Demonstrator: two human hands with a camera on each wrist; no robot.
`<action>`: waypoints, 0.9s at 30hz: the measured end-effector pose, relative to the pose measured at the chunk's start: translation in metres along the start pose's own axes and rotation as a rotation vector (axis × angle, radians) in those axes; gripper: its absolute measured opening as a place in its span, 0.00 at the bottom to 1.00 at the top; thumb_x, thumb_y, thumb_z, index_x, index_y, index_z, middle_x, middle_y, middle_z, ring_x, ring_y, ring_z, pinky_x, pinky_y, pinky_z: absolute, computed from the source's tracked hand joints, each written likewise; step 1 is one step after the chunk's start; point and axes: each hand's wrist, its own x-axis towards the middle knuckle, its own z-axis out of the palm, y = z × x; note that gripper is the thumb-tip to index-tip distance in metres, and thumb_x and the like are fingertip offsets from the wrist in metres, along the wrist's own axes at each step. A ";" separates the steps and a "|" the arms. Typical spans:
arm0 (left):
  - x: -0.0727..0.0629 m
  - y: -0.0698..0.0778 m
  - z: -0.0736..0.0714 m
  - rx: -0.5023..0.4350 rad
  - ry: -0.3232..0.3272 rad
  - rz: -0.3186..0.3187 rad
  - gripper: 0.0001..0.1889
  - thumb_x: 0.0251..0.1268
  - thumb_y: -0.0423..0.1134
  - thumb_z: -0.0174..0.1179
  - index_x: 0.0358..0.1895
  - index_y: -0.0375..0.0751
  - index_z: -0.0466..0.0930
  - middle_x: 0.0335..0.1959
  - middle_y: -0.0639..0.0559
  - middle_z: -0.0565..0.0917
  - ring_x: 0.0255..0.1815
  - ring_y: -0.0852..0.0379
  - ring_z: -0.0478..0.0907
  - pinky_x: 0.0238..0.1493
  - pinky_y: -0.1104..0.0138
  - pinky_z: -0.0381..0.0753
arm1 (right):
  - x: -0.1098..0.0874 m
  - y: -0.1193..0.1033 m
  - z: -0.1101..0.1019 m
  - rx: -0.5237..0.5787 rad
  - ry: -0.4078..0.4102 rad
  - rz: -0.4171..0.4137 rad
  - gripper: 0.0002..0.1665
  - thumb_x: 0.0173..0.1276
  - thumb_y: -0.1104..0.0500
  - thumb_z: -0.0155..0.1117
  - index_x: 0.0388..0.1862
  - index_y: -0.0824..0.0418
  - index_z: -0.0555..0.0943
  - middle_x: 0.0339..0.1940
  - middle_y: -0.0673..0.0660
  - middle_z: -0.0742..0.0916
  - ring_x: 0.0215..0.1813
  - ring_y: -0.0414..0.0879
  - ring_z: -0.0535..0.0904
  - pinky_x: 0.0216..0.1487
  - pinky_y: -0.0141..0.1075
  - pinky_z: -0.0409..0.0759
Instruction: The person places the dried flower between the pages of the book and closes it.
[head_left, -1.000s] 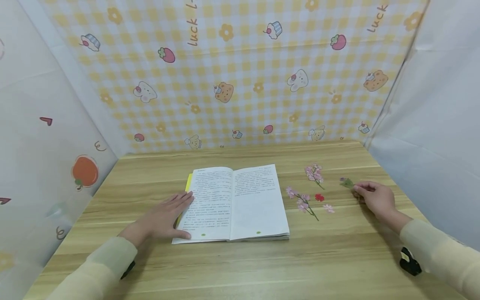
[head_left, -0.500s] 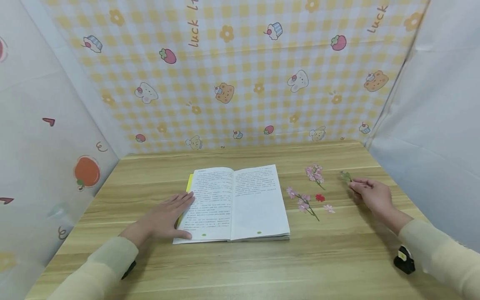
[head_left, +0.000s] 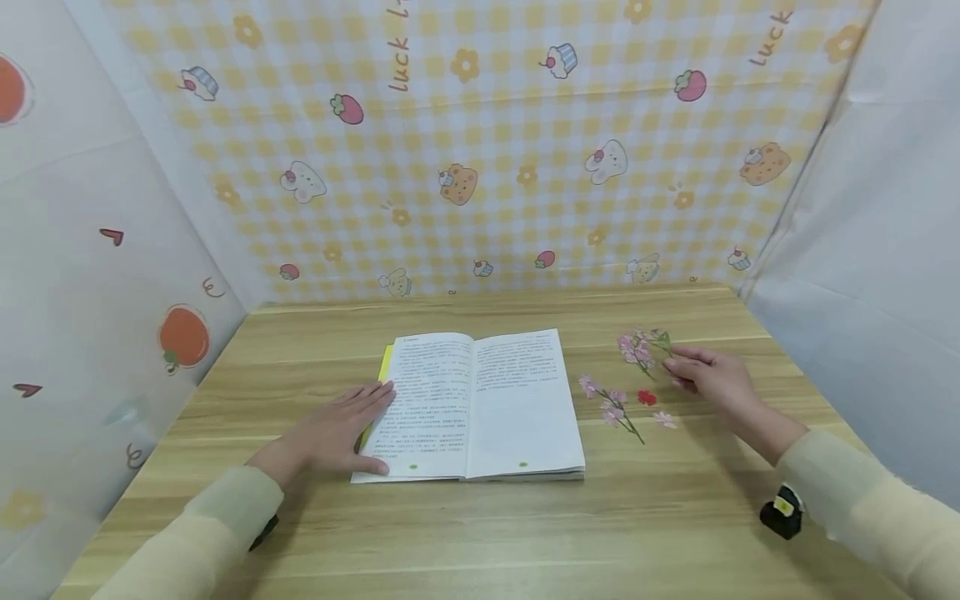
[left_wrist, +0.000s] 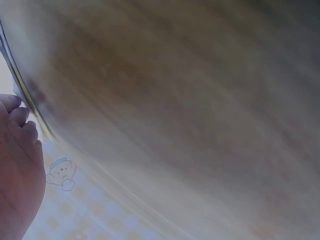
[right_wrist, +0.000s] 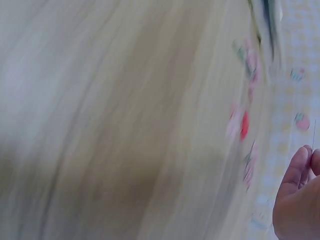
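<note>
- Right side of the table (head_left: 480, 542), far half: green sprig (head_left: 662, 339), pinched near its stem by the right hand (head_left: 708, 379), thumb against fingers, small gap only.
- Sprig's head overlaps the upper pink sprig (head_left: 633, 348) in the head view; can't tell if they touch or one sits above the other.
- Left of that: book (head_left: 525, 417), face up, two pages showing. Left hand (head_left: 337, 429) rests on the left page, fingers spread, thumb near the lower corner. Holds nothing else.
- Risk: snag. If the two sprigs do touch, a sideways pull could drag the pink one along or strip petals.
- Risk: slip. Stem looks thin, pinch is narrow; a small twist could turn the head or drop it.
- Risk: page lift. Pages look loose at the lower right corner; if the left hand came off, the left side might spring up.
- In the way between right hand and book: lower pink sprig (head_left: 611, 402), red flower (head_left: 647, 398), loose pale pink flower (head_left: 663, 419). Likely light; a low pass or trailing sleeve (head_left: 825, 475) could scatter them.
- Also around: checked cloth (head_left: 525, 125) behind the table. Right wrist view is blurred, so no fine detail there.
</note>
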 end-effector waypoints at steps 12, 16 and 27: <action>0.002 -0.001 0.001 0.019 -0.037 -0.012 0.61 0.51 0.83 0.43 0.77 0.36 0.49 0.78 0.46 0.48 0.77 0.47 0.45 0.74 0.54 0.49 | -0.004 -0.030 0.053 0.173 -0.173 0.025 0.31 0.72 0.60 0.61 0.68 0.75 0.66 0.50 0.50 0.85 0.46 0.35 0.83 0.54 0.34 0.79; 0.002 -0.001 0.000 0.023 -0.030 -0.004 0.61 0.51 0.82 0.44 0.76 0.35 0.50 0.78 0.44 0.49 0.77 0.46 0.46 0.74 0.54 0.50 | -0.004 -0.036 0.071 0.186 -0.219 0.040 0.26 0.72 0.62 0.59 0.65 0.74 0.69 0.43 0.49 0.86 0.44 0.36 0.83 0.51 0.32 0.80; 0.001 0.001 -0.002 0.014 -0.041 -0.021 0.61 0.50 0.83 0.42 0.77 0.36 0.50 0.78 0.45 0.49 0.77 0.47 0.45 0.74 0.55 0.50 | 0.000 -0.041 0.121 0.199 -0.303 0.094 0.24 0.71 0.65 0.60 0.61 0.76 0.72 0.48 0.60 0.86 0.42 0.42 0.83 0.39 0.30 0.82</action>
